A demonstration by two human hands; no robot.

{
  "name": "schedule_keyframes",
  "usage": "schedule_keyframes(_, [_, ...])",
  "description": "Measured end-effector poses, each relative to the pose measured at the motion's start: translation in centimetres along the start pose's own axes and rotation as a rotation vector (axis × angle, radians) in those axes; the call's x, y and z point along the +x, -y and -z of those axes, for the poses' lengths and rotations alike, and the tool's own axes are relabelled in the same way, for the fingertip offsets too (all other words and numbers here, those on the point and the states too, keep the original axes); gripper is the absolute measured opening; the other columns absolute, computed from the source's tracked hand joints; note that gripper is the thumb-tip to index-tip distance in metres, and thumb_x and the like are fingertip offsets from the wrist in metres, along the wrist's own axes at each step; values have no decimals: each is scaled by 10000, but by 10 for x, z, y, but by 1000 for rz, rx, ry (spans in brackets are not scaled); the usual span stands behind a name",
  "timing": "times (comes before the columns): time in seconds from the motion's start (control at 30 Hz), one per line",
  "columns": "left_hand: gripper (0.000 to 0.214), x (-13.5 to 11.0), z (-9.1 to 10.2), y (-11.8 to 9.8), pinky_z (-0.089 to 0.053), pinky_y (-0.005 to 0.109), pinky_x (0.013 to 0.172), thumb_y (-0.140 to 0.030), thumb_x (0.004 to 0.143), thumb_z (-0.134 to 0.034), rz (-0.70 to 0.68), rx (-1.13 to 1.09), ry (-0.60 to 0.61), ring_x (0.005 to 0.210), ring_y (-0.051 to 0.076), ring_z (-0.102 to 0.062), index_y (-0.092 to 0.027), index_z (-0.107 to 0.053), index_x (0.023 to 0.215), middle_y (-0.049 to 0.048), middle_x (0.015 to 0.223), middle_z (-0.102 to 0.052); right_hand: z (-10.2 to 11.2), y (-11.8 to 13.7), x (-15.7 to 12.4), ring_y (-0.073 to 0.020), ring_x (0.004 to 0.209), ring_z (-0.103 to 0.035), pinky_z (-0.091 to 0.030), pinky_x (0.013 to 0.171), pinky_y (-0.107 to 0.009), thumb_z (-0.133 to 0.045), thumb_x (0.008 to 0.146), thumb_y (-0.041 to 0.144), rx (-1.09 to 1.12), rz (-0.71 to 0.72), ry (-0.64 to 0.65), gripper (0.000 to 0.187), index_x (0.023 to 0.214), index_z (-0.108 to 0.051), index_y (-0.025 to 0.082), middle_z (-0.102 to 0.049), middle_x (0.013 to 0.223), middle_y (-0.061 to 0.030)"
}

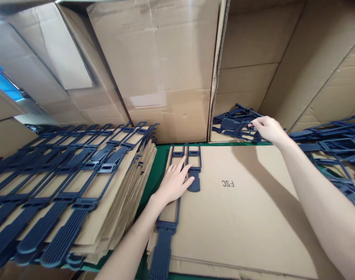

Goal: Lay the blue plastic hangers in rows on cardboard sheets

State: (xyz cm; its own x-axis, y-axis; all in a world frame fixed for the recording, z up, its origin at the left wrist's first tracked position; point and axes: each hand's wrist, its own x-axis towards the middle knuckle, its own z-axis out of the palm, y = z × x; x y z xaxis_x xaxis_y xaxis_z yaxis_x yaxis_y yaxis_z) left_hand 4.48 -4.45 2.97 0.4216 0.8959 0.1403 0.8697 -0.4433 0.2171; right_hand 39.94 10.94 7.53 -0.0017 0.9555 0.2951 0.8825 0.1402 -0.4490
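Navy plastic parts (162,251) lie against both hands (175,179).

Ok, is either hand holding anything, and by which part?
The left hand lies over dark frames on the cardboard, with no visible grip. The right hand is at the frame pile; whether it holds one, or where, cannot be told.

Free room above cardboard sheet (230,217), carton (171,66) beyond
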Motion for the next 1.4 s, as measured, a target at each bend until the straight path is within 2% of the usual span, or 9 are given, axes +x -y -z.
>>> schedule_keyframes(0.1, [462, 0, 0, 1, -235, 481, 1132, -378, 931, -459, 6, -28, -31, 1410, 285, -245, -195, -441, 1356, 125, 1534, -254, 20, 19, -9, -170, 885, -585, -411, 814, -278, -350, 954, 305, 335, 77, 34, 343, 955, -617, 91, -656, 983, -168])
schedule_keyframes(0.2, [391, 2, 3, -1, -231, 478, 1136, -307, 924, -478, -25, -84, -161, 1421, 277, -206, -190, -506, 1296, 116, 1498, -327, 31, 50, -23, -144, 784, -586, -420, 780, -271, -464, 926, 406, 690, 220, 237, 325, 786, -581, 137, -639, 819, -101])
schedule_keyframes(0.3, [284, 4, 12, -5, -250, 469, 1123, -209, 923, -449, -89, -188, -390, 1390, 257, -266, -203, -602, 1162, 93, 1429, -423, 36, 87, -40, -143, 687, -568, -433, 696, -279, -525, 875, 519, 763, 372, 450, 404, 678, -555, 167, -608, 707, -54])
schedule_keyframes(0.4, [228, 4, 21, -10, -365, 425, 1031, -240, 926, -462, -77, -423, -513, 1201, 244, -485, -207, -660, 1032, 83, 1227, -590, 37, 125, -63, -161, 697, -573, -433, 678, -287, -543, 865, 511, 682, 533, 478, 388, 676, -594, 176, -631, 716, -47])
schedule_keyframes(0.6, [651, -1, 27, -18, -479, 287, 627, -628, 920, -307, 18, -1333, -18, 622, 169, -594, -118, -664, 728, 89, 679, -649, 30, 183, -118, -165, 805, -537, -396, 792, -315, -476, 942, 254, 388, 1080, 183, 309, 689, -639, 187, -652, 731, -31])
schedule_keyframes(0.7, [511, 0, 28, -18, -444, 233, 542, -611, 828, -546, 78, -1498, 6, 536, 136, -565, -127, -635, 691, 28, 549, -584, 21, 190, -127, -179, 856, -514, -367, 863, -353, -484, 937, 202, 243, 1252, 110, 272, 724, -653, 196, -649, 721, -20])
schedule_keyframes(0.83, [360, 5, 30, -16, -422, 189, 527, -471, 758, -704, 150, -1461, -195, 509, 98, -549, -127, -654, 848, -4, 580, -616, 13, 179, -115, -180, 897, -538, -365, 905, -362, -508, 929, 224, 211, 1235, 76, 199, 807, -662, 192, -667, 824, -30])
schedule_keyframes(1.03, [347, 6, 26, -16, -432, 189, 516, -456, 800, -653, 230, -1386, -329, 510, 100, -565, -135, -639, 932, -5, 607, -634, 11, 162, -93, -222, 977, -548, -374, 855, -389, -549, 895, 237, 158, 925, -200, 109, 871, -648, 199, -648, 1032, -76])
schedule_keyframes(1.4, [317, 1, 21, -23, -486, 233, 664, -379, 838, -645, 83, -1238, -266, 731, 152, -645, -141, -630, 1046, 48, 782, -707, -3, 159, -91, -221, 906, -555, -319, 929, -400, -623, 841, 319, -4, 913, -62, 170, 940, -626, 181, -672, 876, -57])
